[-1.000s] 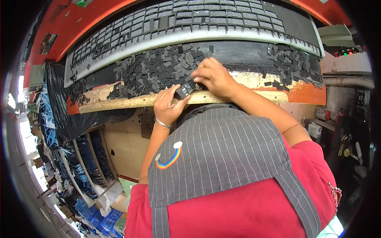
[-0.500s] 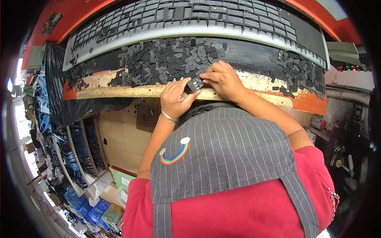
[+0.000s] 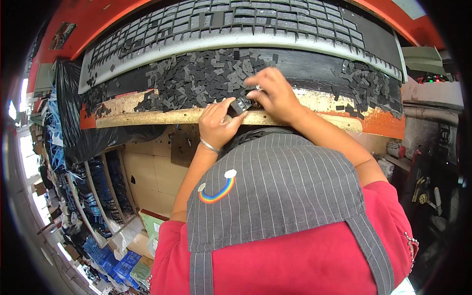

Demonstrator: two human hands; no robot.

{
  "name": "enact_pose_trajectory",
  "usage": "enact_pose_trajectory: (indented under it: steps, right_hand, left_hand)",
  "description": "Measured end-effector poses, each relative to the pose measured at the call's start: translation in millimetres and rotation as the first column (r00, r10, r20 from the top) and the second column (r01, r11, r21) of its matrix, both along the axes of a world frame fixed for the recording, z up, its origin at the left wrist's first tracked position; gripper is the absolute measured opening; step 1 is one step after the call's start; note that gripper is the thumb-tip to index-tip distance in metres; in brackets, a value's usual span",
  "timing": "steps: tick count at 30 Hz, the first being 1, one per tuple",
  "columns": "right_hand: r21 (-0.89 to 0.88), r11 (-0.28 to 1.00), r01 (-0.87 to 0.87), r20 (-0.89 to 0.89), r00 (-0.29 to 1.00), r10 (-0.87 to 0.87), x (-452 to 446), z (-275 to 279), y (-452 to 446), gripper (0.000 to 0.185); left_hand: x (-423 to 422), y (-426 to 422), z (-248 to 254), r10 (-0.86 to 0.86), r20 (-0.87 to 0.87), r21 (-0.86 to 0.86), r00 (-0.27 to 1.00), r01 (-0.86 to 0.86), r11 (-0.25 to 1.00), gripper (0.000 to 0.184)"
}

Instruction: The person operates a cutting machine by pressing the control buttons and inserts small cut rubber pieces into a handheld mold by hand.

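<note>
My left hand (image 3: 217,122), with a bracelet at the wrist, is closed around a small dark block (image 3: 241,104) at the wooden front edge of the bench. Small light details show on the block's upper face. Just to the right, my right hand (image 3: 275,93) has its thumb and fingers pinched beside the block, around a tiny light thing that is too blurred to name. Many small flat black pieces (image 3: 196,81) lie in a heap behind both hands.
A black grid (image 3: 236,19) lies along the back, behind a pale strip (image 3: 196,48). More black pieces (image 3: 366,86) are at the right. The worn wooden edge (image 3: 152,119) runs along the front. A black plastic bag (image 3: 73,113) hangs at the left.
My right hand has come down from beyond the block to its side, then lifted slightly, with a light thing now showing at its fingers. My left hand still holds the block.
</note>
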State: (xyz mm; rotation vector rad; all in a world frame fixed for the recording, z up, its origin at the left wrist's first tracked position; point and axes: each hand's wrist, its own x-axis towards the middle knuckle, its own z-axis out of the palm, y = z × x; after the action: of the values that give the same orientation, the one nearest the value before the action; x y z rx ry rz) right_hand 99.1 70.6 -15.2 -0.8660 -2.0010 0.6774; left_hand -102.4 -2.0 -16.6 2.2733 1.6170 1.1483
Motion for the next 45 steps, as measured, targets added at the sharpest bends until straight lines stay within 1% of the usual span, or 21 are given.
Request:
enact_pose_trajectory:
  steps: [1, 2, 5, 6, 9, 12, 15, 16, 17, 19, 22, 25, 26, 29, 32, 35, 36, 39, 40, 43, 45]
  right_hand:
    - [0.102, 0.993, -0.066, 0.016, 0.998, 0.065, -2.0, 3.3, -2.7, 0.015]
    - [0.164, 0.980, -0.108, 0.024, 0.994, 0.105, -6.3, 5.1, -5.9, 0.019]
    - [0.166, 0.970, -0.177, 0.077, 0.983, 0.166, -13.5, 4.1, -10.7, 0.021]
    - [0.171, 0.969, -0.181, 0.116, 0.980, 0.162, -13.5, 5.6, -10.6, 0.020]
    - [0.097, 0.975, -0.200, 0.152, 0.971, 0.184, -16.3, 11.2, -10.9, 0.014]
    - [-0.017, 0.969, -0.247, 0.126, 0.961, 0.247, -16.6, 10.1, -7.8, 0.010]
    - [-0.079, 0.984, -0.163, -0.038, 0.986, 0.160, -15.5, -3.5, -4.2, 0.010]
    - [-0.078, 0.996, -0.039, -0.015, 0.999, 0.037, -12.8, 0.1, -2.8, 0.012]
    - [-0.028, 0.997, 0.066, -0.018, 0.998, -0.067, -11.8, 3.4, -1.0, 0.014]
    - [0.079, 0.995, 0.063, 0.016, 0.998, -0.065, -10.4, 12.0, -3.1, 0.017]
    - [0.150, 0.980, -0.134, 0.071, 0.990, 0.125, -12.3, 7.8, -8.9, 0.019]
    - [0.139, 0.976, -0.165, 0.095, 0.984, 0.152, -16.8, 9.4, -12.4, 0.017]
    - [0.131, 0.976, -0.176, 0.115, 0.980, 0.161, -17.2, 10.9, -11.8, 0.014]
    - [0.003, 0.976, -0.218, 0.174, 0.961, 0.214, -19.7, 14.9, -9.9, 0.009]
    - [-0.144, 0.960, -0.240, 0.048, 0.967, 0.249, -19.3, 5.9, -7.2, 0.009]
    - [-0.126, 0.990, -0.056, 0.005, 0.998, 0.058, -11.8, 2.0, -6.5, 0.012]
    - [-0.069, 0.997, 0.044, 0.015, 0.999, -0.043, -11.7, 0.8, -5.2, 0.010]
    - [0.097, 0.994, -0.056, 0.052, 0.997, 0.051, -11.8, 14.4, -8.0, 0.012]
    - [0.145, 0.985, -0.094, 0.099, 0.992, 0.080, -12.6, 15.2, -10.1, 0.015]
    - [0.158, 0.971, -0.180, 0.129, 0.979, 0.160, -15.0, 15.6, -11.8, 0.017]
    - [0.145, 0.971, -0.189, 0.169, 0.972, 0.164, -17.0, 17.0, -10.9, 0.018]
  left_hand:
    - [0.3, 0.3, -0.8, 0.004, 0.003, 0.010, 1.000, -0.004, 1.000, 0.045]
    - [0.1, 0.6, -2.5, -0.001, 0.008, 0.015, 1.000, 0.001, 1.000, 0.045]
    - [-2.0, 0.5, -7.7, -0.001, 0.020, 0.024, 1.000, 0.000, 1.000, 0.044]
    - [-1.9, 0.7, -8.8, 0.006, 0.021, 0.024, 1.000, -0.006, 1.000, 0.044]
    - [-1.0, -1.5, -6.4, 0.002, 0.033, 0.023, 0.999, -0.003, 1.000, 0.044]
    - [0.0, 0.2, -3.2, -0.011, 0.027, 0.020, 1.000, 0.010, 1.000, 0.044]
    - [-1.1, -0.2, -2.8, -0.006, 0.011, 0.034, 1.000, 0.006, 0.999, 0.046]
    - [-0.8, 0.2, -3.7, 0.001, 0.009, 0.042, 1.000, -0.002, 0.999, 0.046]
    - [-0.6, 0.1, -3.9, 0.006, 0.007, 0.032, 1.000, -0.007, 0.999, 0.047]
    - [-1.0, -0.5, -4.1, 0.009, 0.000, 0.006, 1.000, -0.009, 1.000, 0.048]
    - [-2.0, 0.2, -3.4, -0.009, -0.007, 0.030, 1.000, 0.009, 1.000, 0.047]
    - [-3.3, -0.1, -8.2, 0.002, 0.019, 0.017, 1.000, -0.003, 1.000, 0.048]
    - [-3.5, -0.5, -7.7, 0.002, 0.020, 0.018, 1.000, -0.002, 1.000, 0.048]
    - [-2.0, 0.7, -5.8, -0.009, 0.022, 0.024, 1.000, 0.009, 1.000, 0.048]
    - [-3.7, 0.4, -7.6, -0.016, 0.011, 0.017, 1.000, 0.016, 1.000, 0.047]
    - [-2.0, 1.2, -5.5, -0.010, 0.001, 0.009, 1.000, 0.010, 1.000, 0.045]
    - [-2.0, 0.9, -4.7, -0.009, -0.011, 0.013, 1.000, 0.009, 1.000, 0.045]
    - [-2.9, 1.3, -5.2, -0.016, -0.022, 0.021, 1.000, 0.016, 1.000, 0.046]
    - [-3.9, 1.8, -6.9, -0.022, -0.012, 0.024, 1.000, 0.022, 0.999, 0.046]
    - [-4.1, 1.9, -11.2, -0.023, 0.010, 0.018, 1.000, 0.022, 1.000, 0.048]
    - [-4.2, 0.9, -9.5, -0.019, 0.014, 0.012, 1.000, 0.019, 1.000, 0.048]
